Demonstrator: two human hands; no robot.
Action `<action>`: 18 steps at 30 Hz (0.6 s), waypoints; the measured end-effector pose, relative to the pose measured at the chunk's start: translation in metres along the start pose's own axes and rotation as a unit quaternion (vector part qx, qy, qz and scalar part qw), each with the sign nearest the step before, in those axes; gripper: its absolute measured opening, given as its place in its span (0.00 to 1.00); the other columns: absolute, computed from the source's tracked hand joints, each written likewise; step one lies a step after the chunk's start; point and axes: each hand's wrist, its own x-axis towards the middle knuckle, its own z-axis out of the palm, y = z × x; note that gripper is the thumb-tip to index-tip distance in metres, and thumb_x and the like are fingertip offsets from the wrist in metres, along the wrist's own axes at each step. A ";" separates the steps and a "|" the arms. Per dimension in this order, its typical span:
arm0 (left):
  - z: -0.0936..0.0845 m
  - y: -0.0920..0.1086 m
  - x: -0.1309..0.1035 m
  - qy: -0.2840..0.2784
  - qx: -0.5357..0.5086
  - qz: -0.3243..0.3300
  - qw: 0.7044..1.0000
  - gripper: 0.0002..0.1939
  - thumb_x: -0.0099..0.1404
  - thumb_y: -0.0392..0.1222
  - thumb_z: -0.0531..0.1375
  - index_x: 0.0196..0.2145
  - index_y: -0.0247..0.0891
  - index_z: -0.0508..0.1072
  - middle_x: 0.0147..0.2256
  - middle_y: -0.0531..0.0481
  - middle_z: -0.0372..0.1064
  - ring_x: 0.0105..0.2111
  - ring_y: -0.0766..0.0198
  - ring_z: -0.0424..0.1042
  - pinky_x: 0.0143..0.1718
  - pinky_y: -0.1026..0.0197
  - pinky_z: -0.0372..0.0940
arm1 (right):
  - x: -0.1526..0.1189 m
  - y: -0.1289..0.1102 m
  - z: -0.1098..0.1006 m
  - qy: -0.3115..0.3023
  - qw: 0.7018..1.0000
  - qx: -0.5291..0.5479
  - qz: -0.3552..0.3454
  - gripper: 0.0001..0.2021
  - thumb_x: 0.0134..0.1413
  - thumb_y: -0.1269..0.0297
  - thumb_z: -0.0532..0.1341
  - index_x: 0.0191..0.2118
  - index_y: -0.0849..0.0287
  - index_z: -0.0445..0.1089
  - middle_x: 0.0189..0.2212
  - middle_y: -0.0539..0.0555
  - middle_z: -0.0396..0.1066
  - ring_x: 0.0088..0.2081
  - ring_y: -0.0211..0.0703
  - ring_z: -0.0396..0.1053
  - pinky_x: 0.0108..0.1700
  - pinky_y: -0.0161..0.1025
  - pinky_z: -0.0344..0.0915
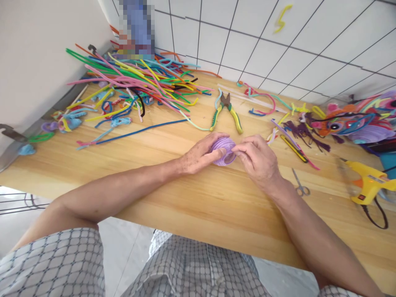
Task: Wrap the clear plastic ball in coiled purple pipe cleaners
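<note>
Overall, a wooden workbench supports the whole layout, with clock positions read about the purple coil. Largest upon it, the heap of fuzzy stems spreads at 10 o'clock, apparently set back so that its colours remain accessible without crowding the hands. A many-coloured figure lies just before 3 o'clock, well apart from the handling area, a position that probably protects its shape. The yellow glue gun lies just past 3 o'clock, likely distanced to keep its nozzle away from skin and fibres. The left hand reaches in from 8 o'clock and the right hand from 4 o'clock, both held low over the wood, presumably for steadiness. The pliers rest at 12 o'clock with handles spread towards the hands, convenient for grasping. The utility knife lies at 3 o'clock; the small scissors, near 4 o'clock, sit beside the right forearm. The coil itself is between the hands: the left thumb and fingers clamp it from opposite sides, seemingly to stop it turning, while the right thumb and forefinger close together on its rim; any strand pinched there is too small to distinguish.
</note>
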 end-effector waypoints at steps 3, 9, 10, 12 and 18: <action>-0.001 0.000 0.000 -0.016 -0.007 0.000 1.000 0.33 0.76 0.58 0.56 0.69 0.35 0.64 0.65 0.37 0.69 0.64 0.49 0.71 0.69 0.48 0.65 | 0.000 0.001 -0.001 -0.004 1.000 -0.008 -0.015 0.07 0.73 0.64 0.61 0.45 0.49 0.78 0.40 0.54 0.76 0.42 0.48 0.73 0.46 0.47 0.71; -0.003 0.003 0.000 -0.032 -0.010 -0.021 0.999 0.28 0.75 0.58 0.56 0.62 0.34 0.67 0.57 0.39 0.74 0.56 0.50 0.75 0.61 0.48 0.71 | 0.002 0.006 -0.001 0.018 0.998 -0.002 -0.065 0.07 0.71 0.66 0.63 0.45 0.48 0.78 0.38 0.52 0.75 0.40 0.46 0.71 0.42 0.44 0.68; -0.003 0.003 0.000 -0.033 -0.010 -0.020 0.999 0.27 0.75 0.58 0.56 0.62 0.35 0.68 0.56 0.40 0.74 0.55 0.50 0.75 0.60 0.48 0.71 | 0.002 0.006 -0.001 0.023 0.998 -0.001 -0.067 0.07 0.71 0.66 0.63 0.45 0.48 0.79 0.38 0.52 0.75 0.40 0.46 0.71 0.42 0.45 0.68; -0.003 0.004 0.001 -0.033 -0.013 -0.019 0.999 0.27 0.75 0.58 0.57 0.62 0.36 0.68 0.56 0.40 0.75 0.55 0.50 0.75 0.60 0.48 0.70 | 0.003 0.006 -0.001 0.022 0.998 -0.001 -0.066 0.08 0.72 0.66 0.62 0.43 0.47 0.79 0.38 0.52 0.76 0.39 0.46 0.71 0.41 0.45 0.68; -0.001 0.005 0.002 -0.027 -0.022 -0.030 0.999 0.27 0.74 0.57 0.59 0.61 0.36 0.70 0.56 0.41 0.76 0.55 0.50 0.77 0.60 0.49 0.71 | 0.003 0.004 -0.003 0.007 0.999 0.002 -0.040 0.11 0.72 0.65 0.61 0.41 0.46 0.81 0.37 0.52 0.77 0.38 0.48 0.71 0.40 0.46 0.66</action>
